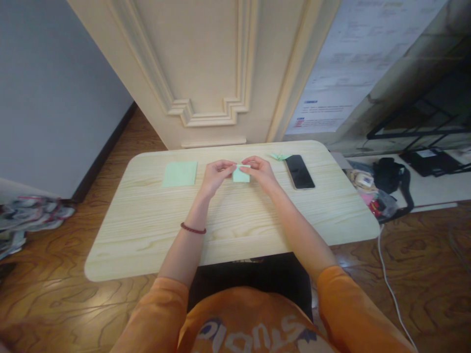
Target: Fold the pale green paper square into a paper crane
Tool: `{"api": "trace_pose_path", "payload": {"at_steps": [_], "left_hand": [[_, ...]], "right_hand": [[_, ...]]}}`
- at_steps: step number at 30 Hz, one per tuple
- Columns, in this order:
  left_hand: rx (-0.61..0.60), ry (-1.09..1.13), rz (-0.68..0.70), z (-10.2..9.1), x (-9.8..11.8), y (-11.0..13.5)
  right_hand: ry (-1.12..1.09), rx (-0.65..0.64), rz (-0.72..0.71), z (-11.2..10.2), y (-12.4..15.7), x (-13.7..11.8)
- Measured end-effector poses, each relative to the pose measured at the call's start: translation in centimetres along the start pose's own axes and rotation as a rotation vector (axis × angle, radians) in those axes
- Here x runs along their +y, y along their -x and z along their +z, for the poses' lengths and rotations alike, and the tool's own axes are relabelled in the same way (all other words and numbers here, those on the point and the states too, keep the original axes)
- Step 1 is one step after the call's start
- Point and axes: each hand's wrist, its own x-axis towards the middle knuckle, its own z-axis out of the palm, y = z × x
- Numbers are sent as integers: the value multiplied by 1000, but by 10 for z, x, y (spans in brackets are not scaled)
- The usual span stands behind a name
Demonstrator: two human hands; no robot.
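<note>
The left hand (217, 177) and right hand (259, 173) pinch a small folded green paper (241, 175) upright between fingertips, its longer edge running sideways above the surface (235, 225)

My light wood tabletop (147, 230) has rounded corners, and a black smartphone (300, 171) lies flat near its far edge, toward the right corner. Beyond that edge stands a cream panelled door (198, 63), with a printed poster (349, 63) to its right. Off the right edge, a black strap bag (388, 176) and a pink plastic bag (379, 206) sit on a low white surface (434, 189). A white cable (386, 289) trails across the wood floor (73, 304), and crumpled cloth (29, 220) lies off the left edge.
</note>
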Motion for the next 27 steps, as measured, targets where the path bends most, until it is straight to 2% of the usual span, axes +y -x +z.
{"api": "trace_pose_path", "payload": {"at_steps": [7, 14, 17, 22, 27], "left_hand": [[84, 92, -30, 1, -1, -1], [-10, 78, -26, -2, -5, -1], [-7, 67, -27, -1, -6, -1], [80, 117, -4, 2, -8, -3], [170, 189, -24, 6, -10, -4]], "right_hand": [[22, -8, -43, -2, -2, 3], [21, 23, -32, -3, -3, 4], [4, 31, -21, -2, -4, 5], [-32, 75, -3, 0, -2, 3], [-115, 9, 45, 4, 0, 4]]}}
